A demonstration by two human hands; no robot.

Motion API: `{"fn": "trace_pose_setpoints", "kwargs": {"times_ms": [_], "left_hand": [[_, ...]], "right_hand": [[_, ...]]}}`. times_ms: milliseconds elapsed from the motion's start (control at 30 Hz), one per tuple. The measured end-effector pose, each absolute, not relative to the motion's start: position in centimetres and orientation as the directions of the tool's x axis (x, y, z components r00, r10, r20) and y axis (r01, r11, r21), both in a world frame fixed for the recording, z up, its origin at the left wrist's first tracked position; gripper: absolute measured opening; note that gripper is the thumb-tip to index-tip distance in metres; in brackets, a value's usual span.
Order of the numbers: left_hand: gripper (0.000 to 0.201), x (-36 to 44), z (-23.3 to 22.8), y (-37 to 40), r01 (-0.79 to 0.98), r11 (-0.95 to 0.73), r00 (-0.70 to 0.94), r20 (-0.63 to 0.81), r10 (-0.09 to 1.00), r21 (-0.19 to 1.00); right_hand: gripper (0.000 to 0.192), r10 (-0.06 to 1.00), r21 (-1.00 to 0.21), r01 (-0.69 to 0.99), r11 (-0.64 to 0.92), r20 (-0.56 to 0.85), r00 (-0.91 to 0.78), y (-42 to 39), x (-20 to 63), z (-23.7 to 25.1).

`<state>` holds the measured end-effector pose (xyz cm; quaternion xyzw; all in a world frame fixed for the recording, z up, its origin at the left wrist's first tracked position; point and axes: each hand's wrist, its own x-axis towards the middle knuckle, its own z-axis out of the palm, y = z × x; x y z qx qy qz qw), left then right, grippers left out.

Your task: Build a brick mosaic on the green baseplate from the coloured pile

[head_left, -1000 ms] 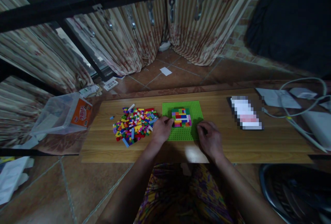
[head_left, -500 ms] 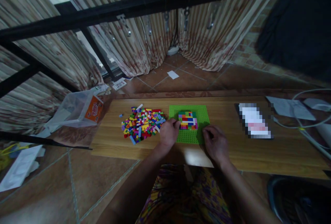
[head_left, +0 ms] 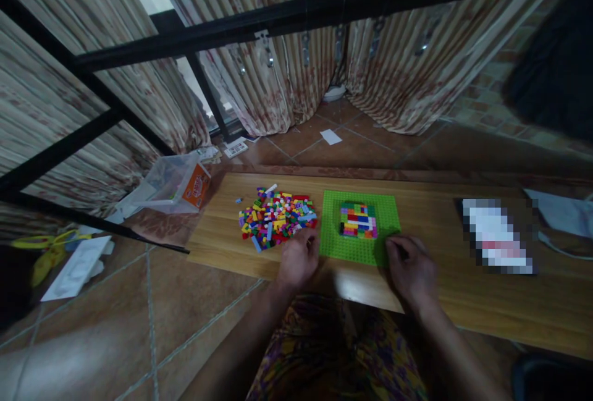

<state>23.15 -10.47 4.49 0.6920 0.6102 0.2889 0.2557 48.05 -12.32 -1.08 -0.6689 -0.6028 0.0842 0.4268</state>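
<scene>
A flat square green plastic studded baseplate (head_left: 359, 228) lies on the low light-wood board table (head_left: 445, 290), carrying a small block of mixed-colour bricks (head_left: 357, 220) near its middle. The left hand (head_left: 298, 260) rests at the plate's near-left corner, fingers curled under, beside the loose heap of small multicoloured plastic bricks (head_left: 277, 219); whether it holds anything cannot be told. The right hand (head_left: 411, 270), loosely curled, touches the plate's near-right corner.

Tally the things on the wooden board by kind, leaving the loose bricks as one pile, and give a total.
Green studded plastic baseplate: 1
Multicoloured block of bricks built on the baseplate: 1
Pile of loose multicoloured plastic bricks: 1
Flat rectangular object, blurred out: 1
Hands resting at the baseplate's near corners, left hand and right hand: 2
Total: 6
</scene>
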Motion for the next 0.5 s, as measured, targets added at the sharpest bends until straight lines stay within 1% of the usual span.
{"fn": "trace_pose_setpoints", "kwargs": {"times_ms": [100, 200, 267, 333, 400, 500], "left_hand": [[0.013, 19.9, 3.8, -11.5, 0.756, -0.095, 0.027, 0.114, 0.993, 0.648], [0.014, 17.1, 3.4, -11.9, 0.85, -0.067, -0.016, 0.152, 0.988, 0.522], [0.016, 15.7, 3.3, -11.9, 0.9, -0.068, -0.013, 0.182, 0.983, 0.431], [0.015, 14.8, 3.2, -11.7, 0.925, -0.078, -0.001, 0.208, 0.978, 0.372], [0.014, 14.4, 3.0, -11.5, 0.934, -0.078, -0.003, 0.226, 0.974, 0.349], [0.013, 14.3, 2.8, -11.1, 0.929, -0.047, -0.043, 0.232, 0.972, 0.367]], "right_hand": [[0.029, 0.877, -0.675, 0.734, 0.08, 0.398, 0.269, -12.3, 48.1, -1.2], [0.029, 0.873, -0.67, 0.738, 0.077, 0.403, 0.275, -12.3, 48.0, -1.1], [0.029, 0.87, -0.667, 0.741, 0.082, 0.411, 0.273, -12.3, 48.0, -1.1], [0.029, 0.87, -0.663, 0.743, 0.086, 0.414, 0.269, -12.3, 48.0, -1.0], [0.029, 0.872, -0.658, 0.748, 0.084, 0.413, 0.265, -12.3, 48.0, -1.0], [0.029, 0.874, -0.653, 0.753, 0.074, 0.406, 0.267, -12.2, 48.1, -1.1]]}}
